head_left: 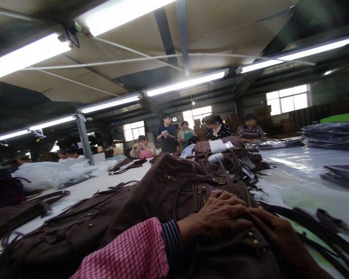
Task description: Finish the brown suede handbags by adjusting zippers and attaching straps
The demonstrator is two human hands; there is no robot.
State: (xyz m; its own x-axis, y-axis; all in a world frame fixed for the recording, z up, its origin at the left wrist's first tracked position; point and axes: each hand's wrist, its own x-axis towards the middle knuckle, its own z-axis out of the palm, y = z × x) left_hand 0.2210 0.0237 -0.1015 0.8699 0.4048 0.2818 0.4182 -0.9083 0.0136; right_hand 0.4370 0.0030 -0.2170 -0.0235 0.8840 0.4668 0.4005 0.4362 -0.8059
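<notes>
A dark brown handbag [151, 193] with brass-coloured buckles and long handles lies on the table right in front of me. My left hand [218, 215], in a striped cuff and a pink checked sleeve, is across its top with the fingers curled closed on the bag's material. My right hand [276, 228] grips the same bag from the right side, closed, its fingers meeting those of my left hand. The fingertips of both hands are partly hidden, and the near part of the bag is dark.
More brown bags [75, 221] lie on the left, and a bag pile with white tags [218, 147] stands ahead. Dark flat pieces in clear plastic [331, 135] are stacked at right. Loose straps [314, 224] trail beside my right hand. Several people [167, 133] are across the table.
</notes>
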